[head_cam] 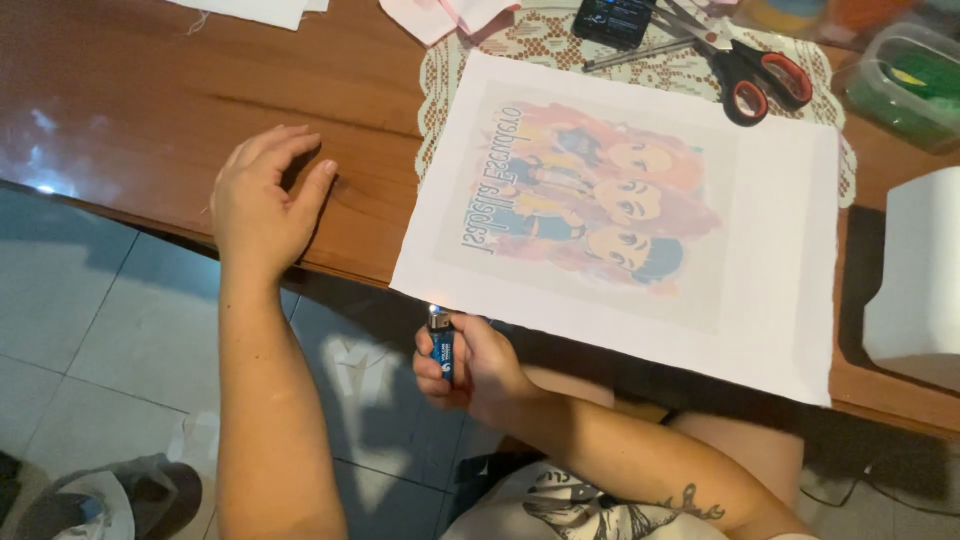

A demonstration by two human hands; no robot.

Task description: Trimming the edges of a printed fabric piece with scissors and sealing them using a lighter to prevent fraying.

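My right hand (478,366) grips a small blue lighter (441,346) upright, just under the near edge of a white cloth sheet (780,300). A small flame shows at the lighter's top, touching the sheet's edge. The sheet carries a faded colourful cartoon print (590,205) and overhangs the wooden table's (330,90) front edge. My left hand (262,198) rests on the table to the left of the sheet, fingers loosely curled, holding nothing.
A lace doily (445,70) lies under the sheet's far side. Scissors with red-and-black handles (755,75), a dark small device (612,20), a green plastic box (905,85) and a white roll (920,280) stand at the back and right. Tiled floor lies below.
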